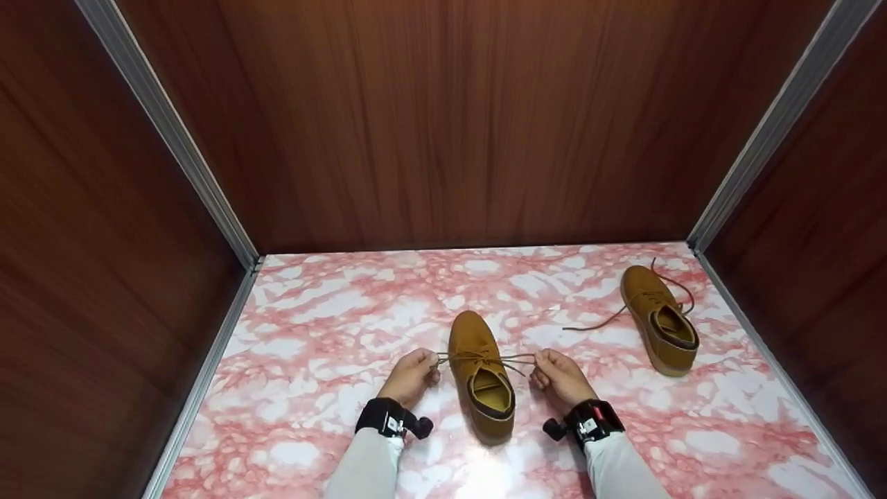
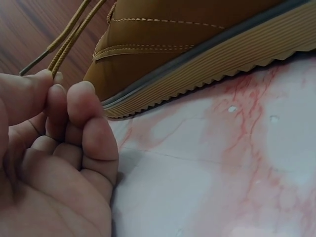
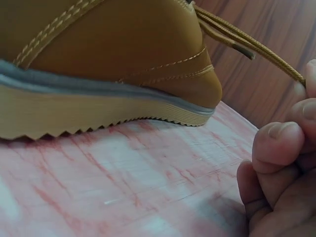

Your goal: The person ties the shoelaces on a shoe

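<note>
"Count, nearest first?"
"Two: left hand point(image 1: 410, 378) and right hand point(image 1: 563, 378), each pinching a lace loop point(image 3: 279, 60); between them, one tan lace-up shoe point(image 1: 478, 371)."
"Textures?"
"Braided loops, stitched upper point(image 3: 113, 49), sawtooth-edged sole point(image 3: 98, 111), pink-marbled surface point(image 1: 298, 388) beneath."
"Farther?"
"One matching shoe point(image 1: 639, 281), right, two lace ends point(image 1: 603, 325) loose; three wood-grain panels point(image 1: 471, 125)."

One shoe point(image 1: 484, 380) sat on the table point(image 1: 298, 416) between the left hand point(image 1: 411, 378) and the right hand point(image 1: 563, 379). Its lace point(image 3: 276, 58) reached out to both. The other shoe point(image 1: 651, 312) sat farther back, on the right. The back wall point(image 1: 429, 125) stood behind, with a left wall point(image 1: 83, 242) and a right wall point(image 1: 818, 242) at the sides.
</note>
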Motion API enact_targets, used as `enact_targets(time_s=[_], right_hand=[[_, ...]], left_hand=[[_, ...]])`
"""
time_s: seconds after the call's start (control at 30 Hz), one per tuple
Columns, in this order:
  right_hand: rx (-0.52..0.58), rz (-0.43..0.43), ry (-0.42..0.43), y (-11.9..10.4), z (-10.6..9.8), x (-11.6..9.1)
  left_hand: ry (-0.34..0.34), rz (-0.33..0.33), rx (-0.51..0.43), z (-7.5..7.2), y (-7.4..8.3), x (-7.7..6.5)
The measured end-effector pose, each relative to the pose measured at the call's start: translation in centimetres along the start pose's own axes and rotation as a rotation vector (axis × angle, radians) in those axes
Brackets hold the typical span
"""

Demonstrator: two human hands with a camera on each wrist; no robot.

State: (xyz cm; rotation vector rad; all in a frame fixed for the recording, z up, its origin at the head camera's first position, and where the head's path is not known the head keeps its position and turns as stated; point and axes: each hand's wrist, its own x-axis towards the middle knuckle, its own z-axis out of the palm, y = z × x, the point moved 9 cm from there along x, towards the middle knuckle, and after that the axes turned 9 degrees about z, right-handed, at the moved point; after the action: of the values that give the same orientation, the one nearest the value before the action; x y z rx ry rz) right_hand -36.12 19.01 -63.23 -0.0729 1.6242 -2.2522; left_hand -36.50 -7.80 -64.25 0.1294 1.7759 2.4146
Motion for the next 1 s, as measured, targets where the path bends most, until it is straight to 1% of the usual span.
enact_targets(time_s=[0.1,0.2,0.37,0.57,0.7,0.9,1.0], right_hand=[[0.006,0.000,-0.036,-0.04,0.16,0.00],[0.016,-0.002,-0.054,-0.13,0.24,0.03],[0.001,0.017,-0.021,-0.09,-0.04,0.07],[-0.006,0.033,0.006,-0.01,0.00,0.06],[-0.030,0.028,0.042,0.00,-0.10,0.07],[-0.014,0.034,0.093,0.01,-0.26,0.00],[-0.055,0.059,0.127,-0.15,-0.33,-0.06]], left_hand=[[-0.003,-0.008,-0.006,-0.03,-0.10,-0.06],[-0.008,-0.015,-0.015,-0.04,-0.19,-0.03],[-0.022,-0.008,-0.025,0.08,-0.24,0.10],[-0.008,0.012,-0.023,-0.02,-0.25,0.11],[-0.008,0.017,0.003,-0.03,-0.22,0.11],[-0.007,0.017,0.096,0.13,-0.17,0.01],[0.007,0.013,0.131,0.34,0.09,0.01]])
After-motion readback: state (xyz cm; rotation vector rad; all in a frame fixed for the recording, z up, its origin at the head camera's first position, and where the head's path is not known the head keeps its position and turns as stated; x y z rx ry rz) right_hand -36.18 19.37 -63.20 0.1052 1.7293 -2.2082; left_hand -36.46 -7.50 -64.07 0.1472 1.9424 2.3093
